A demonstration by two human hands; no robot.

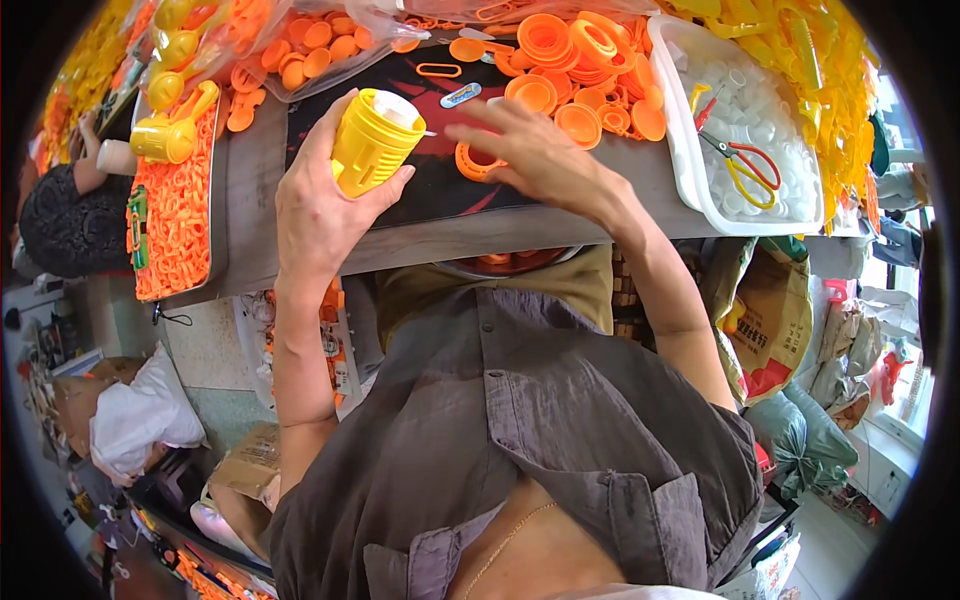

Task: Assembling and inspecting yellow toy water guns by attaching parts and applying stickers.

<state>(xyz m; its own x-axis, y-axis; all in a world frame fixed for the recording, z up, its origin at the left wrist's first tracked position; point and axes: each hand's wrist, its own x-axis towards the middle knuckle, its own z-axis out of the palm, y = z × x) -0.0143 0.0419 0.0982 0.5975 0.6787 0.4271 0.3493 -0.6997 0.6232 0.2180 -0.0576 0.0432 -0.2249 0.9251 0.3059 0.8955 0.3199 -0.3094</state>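
Scissors (745, 168) lie in a white tray (680, 130) of white caps (760, 110), right.

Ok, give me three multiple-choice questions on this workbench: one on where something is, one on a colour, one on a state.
1. Where do the scissors lie?
A. in the white tray of white caps
B. on the floor
C. in the left hand

2. What colour is the ribbed cylinder?
A. blue
B. yellow
C. green

3. What is the left hand doing?
A. resting flat
B. gripping the cylinder
C. holding scissors

Answers: A, they rest on the caps; B, its body is yellow; B, fingers wrap it while the right hand touches an orange ring.
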